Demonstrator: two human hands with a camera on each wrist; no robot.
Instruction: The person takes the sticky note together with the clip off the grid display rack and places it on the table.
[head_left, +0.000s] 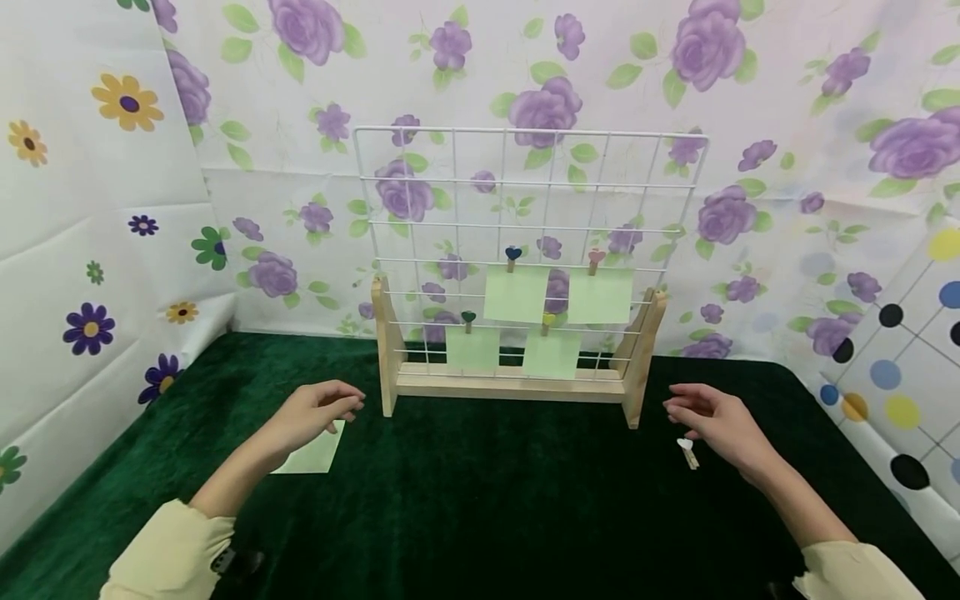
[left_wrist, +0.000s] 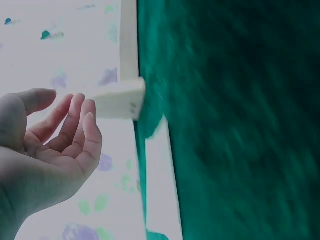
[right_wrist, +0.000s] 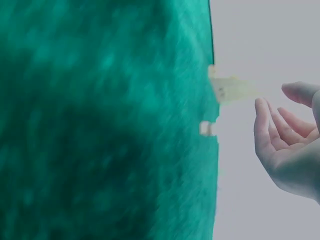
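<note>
My left hand [head_left: 313,414] hovers at the left with loosely bent fingers, nothing in them. Partly hidden beneath it in the head view, a pale green paper sheet [head_left: 315,454] lies on the cloth. On the right, my right hand [head_left: 716,423] is also raised and holds nothing, thumb and fingers apart in the right wrist view. Just below its fingers lies a small wooden clothespin [head_left: 688,455] with a white heart. Between the hands stands a white wire grid [head_left: 528,182] in a wooden stand [head_left: 510,386]. Several green sheets [head_left: 516,293] hang from it by heart-topped clothespins [head_left: 513,258].
Dark green velvety cloth [head_left: 480,500] covers the table. A flowered curtain [head_left: 292,208] rises right behind the grid. Another flowered sheet [head_left: 60,250] borders the left side, and a dotted one [head_left: 918,358] the right.
</note>
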